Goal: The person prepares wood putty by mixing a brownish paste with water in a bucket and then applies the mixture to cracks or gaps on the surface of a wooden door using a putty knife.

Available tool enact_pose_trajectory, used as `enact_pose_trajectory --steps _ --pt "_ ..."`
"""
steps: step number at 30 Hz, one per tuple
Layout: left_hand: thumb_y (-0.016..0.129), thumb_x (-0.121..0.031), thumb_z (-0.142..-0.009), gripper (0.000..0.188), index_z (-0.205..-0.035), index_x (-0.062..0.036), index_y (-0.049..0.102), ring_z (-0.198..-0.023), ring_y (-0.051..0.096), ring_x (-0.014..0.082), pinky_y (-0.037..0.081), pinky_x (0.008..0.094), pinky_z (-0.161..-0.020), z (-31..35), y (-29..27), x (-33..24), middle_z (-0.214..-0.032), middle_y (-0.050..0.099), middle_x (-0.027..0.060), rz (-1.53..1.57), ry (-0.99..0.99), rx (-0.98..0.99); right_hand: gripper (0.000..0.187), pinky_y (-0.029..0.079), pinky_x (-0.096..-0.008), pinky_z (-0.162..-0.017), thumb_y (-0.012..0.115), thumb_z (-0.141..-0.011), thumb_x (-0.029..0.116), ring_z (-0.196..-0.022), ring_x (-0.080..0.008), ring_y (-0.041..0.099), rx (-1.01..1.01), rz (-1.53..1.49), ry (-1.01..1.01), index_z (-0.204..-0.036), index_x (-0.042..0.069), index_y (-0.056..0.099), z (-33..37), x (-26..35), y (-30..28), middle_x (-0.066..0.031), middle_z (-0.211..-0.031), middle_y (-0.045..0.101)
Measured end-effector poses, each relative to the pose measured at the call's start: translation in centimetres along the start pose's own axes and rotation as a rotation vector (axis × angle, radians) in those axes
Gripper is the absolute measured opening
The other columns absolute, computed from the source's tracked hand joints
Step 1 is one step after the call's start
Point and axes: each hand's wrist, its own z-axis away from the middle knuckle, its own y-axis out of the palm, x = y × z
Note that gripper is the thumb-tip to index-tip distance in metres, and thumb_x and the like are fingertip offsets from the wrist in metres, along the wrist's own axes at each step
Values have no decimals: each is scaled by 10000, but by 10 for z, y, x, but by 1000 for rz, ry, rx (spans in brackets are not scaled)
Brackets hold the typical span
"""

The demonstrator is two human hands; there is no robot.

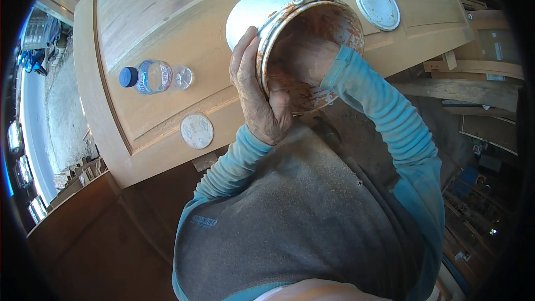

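The left hand grips the rim of a white bucket, tilted above a wooden door panel. The right hand reaches inside the bucket; its grip cannot be determined. A plastic bottle lies on the panel nearby.

White plastic bucket, tipped sideways (rim rust-stained), held above wooden door

A clear plastic bottle, blue cap, blue-and-red label, lies on the wooden door.
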Motion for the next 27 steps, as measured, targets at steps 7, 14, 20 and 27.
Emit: enact_pose_trajectory --steps 7,14,20,27 --pt "447 -576 -1076 806 -1577 38 306 -1512 368 377 339 476 -1230 3 -2 3 -1609 351 262 30 -9 -40 187 601 -436 -910 618 -922 96 -1018 -331 743 -24 249 199 -1038 47 757 7 11 -19 -172 -1082 764" --pt "436 -481 -1096 717 -1574 37 310 -1511 367 377 335 477 -1233 0 0 5 -1611 347 260 36 33 -31 234 605 -423 -916 586 -961 106 -1034 -315 758 32 127 57 -1050 35 791 -2 13 -11 -183 -1102 776" --pt "461 -558 -1080 787 -1577 34 313 -1520 357 387 332 486 -1238 2 1 6 -1621 337 265 31 41 -34 226 606 -424 -927 595 -964 99 -1060 -292 761 12 279 298 -1058 41 792 6 11 -27 -161 -1104 784" --pt "437 -597 -1074 817 -1575 37 325 -1517 360 383 340 486 -1229 -2 4 -1 -1620 342 263 -24 21 -10 226 598 -423 -939 613 -940 93 -1060 -319 753 -93 168 67 -1063 30 791 -2 -6 12 -180 -1109 778"
